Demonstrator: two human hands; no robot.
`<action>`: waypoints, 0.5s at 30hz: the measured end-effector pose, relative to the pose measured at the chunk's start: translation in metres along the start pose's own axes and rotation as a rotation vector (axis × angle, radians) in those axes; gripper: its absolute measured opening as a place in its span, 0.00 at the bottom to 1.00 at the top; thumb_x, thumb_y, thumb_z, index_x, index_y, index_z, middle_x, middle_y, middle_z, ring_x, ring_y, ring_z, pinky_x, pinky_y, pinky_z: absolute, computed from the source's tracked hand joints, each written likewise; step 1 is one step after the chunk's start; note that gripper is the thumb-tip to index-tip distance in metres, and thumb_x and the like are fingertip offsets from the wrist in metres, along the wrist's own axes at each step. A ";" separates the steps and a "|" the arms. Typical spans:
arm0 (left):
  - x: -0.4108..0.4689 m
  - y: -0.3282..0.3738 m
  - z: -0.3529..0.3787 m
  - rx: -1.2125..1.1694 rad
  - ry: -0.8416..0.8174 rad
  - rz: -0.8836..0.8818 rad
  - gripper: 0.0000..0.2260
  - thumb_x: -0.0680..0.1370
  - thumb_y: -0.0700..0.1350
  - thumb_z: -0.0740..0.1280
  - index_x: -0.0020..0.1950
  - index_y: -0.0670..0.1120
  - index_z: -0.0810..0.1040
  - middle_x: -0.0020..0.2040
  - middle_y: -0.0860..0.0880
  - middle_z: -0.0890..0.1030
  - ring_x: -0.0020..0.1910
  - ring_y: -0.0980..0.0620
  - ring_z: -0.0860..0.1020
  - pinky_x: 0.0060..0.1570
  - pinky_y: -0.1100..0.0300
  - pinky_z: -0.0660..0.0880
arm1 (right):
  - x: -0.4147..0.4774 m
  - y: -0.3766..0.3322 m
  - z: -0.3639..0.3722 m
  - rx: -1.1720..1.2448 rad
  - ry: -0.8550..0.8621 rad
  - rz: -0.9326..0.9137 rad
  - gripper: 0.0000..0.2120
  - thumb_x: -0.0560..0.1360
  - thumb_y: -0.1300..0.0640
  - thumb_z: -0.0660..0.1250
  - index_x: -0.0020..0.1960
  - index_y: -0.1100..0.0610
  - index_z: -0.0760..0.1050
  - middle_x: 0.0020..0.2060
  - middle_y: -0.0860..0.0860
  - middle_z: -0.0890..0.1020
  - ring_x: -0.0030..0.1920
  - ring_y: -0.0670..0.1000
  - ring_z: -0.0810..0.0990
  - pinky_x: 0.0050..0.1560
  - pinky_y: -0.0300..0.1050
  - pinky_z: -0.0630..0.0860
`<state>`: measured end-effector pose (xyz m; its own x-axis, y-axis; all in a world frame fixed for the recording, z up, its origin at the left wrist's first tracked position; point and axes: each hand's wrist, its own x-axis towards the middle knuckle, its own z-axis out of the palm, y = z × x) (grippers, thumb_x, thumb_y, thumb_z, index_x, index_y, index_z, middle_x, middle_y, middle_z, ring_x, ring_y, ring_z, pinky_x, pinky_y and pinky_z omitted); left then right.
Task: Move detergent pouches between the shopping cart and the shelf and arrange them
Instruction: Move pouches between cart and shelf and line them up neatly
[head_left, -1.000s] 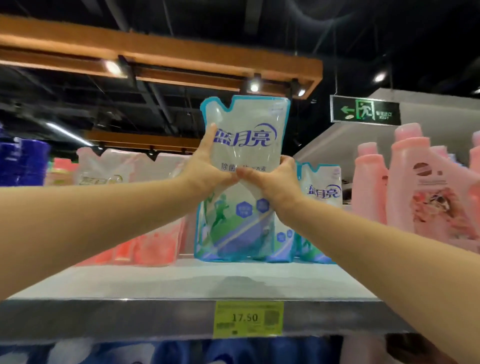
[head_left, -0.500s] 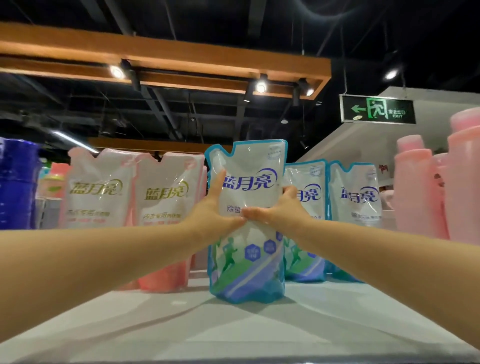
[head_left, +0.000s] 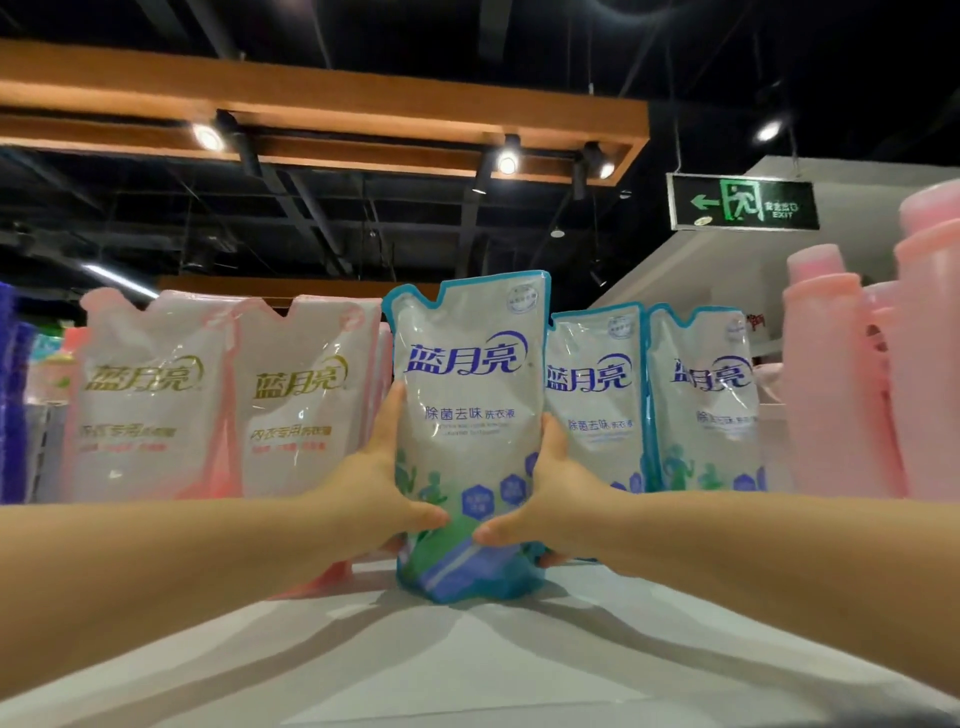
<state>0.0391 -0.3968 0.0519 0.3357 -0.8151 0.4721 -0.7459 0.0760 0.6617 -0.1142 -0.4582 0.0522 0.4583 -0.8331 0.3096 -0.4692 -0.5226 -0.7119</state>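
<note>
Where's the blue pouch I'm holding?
The pouch stands on the shelf at the centre of the head view, held by the left hand and right hand, with pink pouches at its left and two blue pouches at its right.

A pale shelf (head_left: 519, 670) carries upright stock. Pink pouches (head_left: 156, 400) stand left, blue-trimmed pouches (head_left: 597, 415) centre, pink bottles (head_left: 831, 395) right.

Our left hand (head_left: 379, 499) and right hand (head_left: 553, 499) are bare; our left forearm (head_left: 182, 561) and right forearm (head_left: 753, 545) are uncovered as far as we see.
</note>
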 end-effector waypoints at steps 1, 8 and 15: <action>0.001 -0.001 0.001 -0.011 0.005 -0.001 0.53 0.69 0.39 0.74 0.72 0.64 0.34 0.69 0.47 0.70 0.50 0.50 0.76 0.37 0.66 0.75 | 0.001 0.001 0.001 -0.015 0.009 -0.005 0.59 0.67 0.54 0.76 0.74 0.47 0.29 0.71 0.49 0.62 0.60 0.54 0.71 0.50 0.51 0.79; -0.008 0.005 0.000 0.061 0.034 -0.012 0.53 0.69 0.43 0.75 0.72 0.64 0.34 0.70 0.49 0.69 0.50 0.49 0.77 0.45 0.58 0.78 | 0.002 0.003 0.001 0.035 0.033 -0.019 0.57 0.65 0.55 0.77 0.75 0.47 0.35 0.69 0.48 0.64 0.63 0.55 0.70 0.53 0.57 0.78; -0.028 0.027 -0.025 0.169 0.077 -0.018 0.52 0.69 0.49 0.75 0.73 0.61 0.34 0.65 0.46 0.72 0.47 0.50 0.77 0.42 0.57 0.78 | -0.023 -0.018 -0.025 -0.149 0.095 -0.005 0.55 0.69 0.47 0.74 0.75 0.51 0.33 0.66 0.54 0.69 0.54 0.53 0.73 0.45 0.44 0.75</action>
<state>0.0236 -0.3579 0.0713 0.3880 -0.7685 0.5088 -0.8234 -0.0410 0.5660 -0.1348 -0.4340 0.0739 0.3906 -0.8403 0.3759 -0.5768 -0.5416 -0.6115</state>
